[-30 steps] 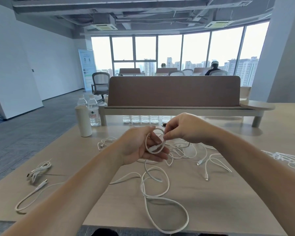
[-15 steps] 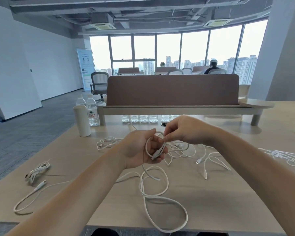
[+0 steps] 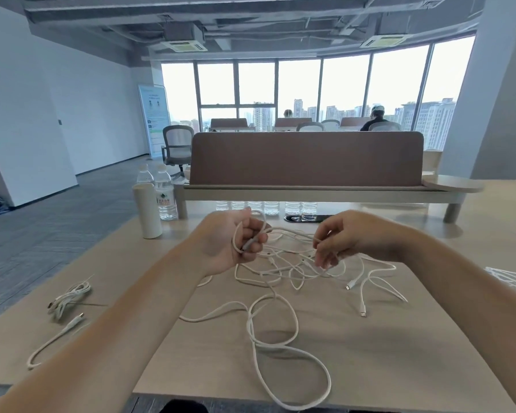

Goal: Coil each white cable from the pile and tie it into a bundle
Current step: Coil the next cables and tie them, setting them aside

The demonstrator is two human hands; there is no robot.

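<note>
My left hand (image 3: pixel 230 242) grips a small loop of white cable (image 3: pixel 237 234) with one plug end inside its curled fingers. From there the same cable runs right to my right hand (image 3: pixel 337 239), which pinches it between thumb and fingers above the pile of loose white cables (image 3: pixel 292 266). The cable's long tail (image 3: pixel 280 332) lies in wide loops on the wooden table (image 3: pixel 385 353) toward the front edge.
A tied cable bundle (image 3: pixel 69 298) and a loose cable (image 3: pixel 54 338) lie at the left. More cables (image 3: pixel 513 278) sit at the right edge. A white cylinder (image 3: pixel 146 210) and water bottles (image 3: pixel 164 195) stand at the back left, before a brown divider (image 3: pixel 307 158).
My hands have drawn apart. The right hand slid right along the cable, stretching a length between the hands. The left hand keeps hold of the small loop.
</note>
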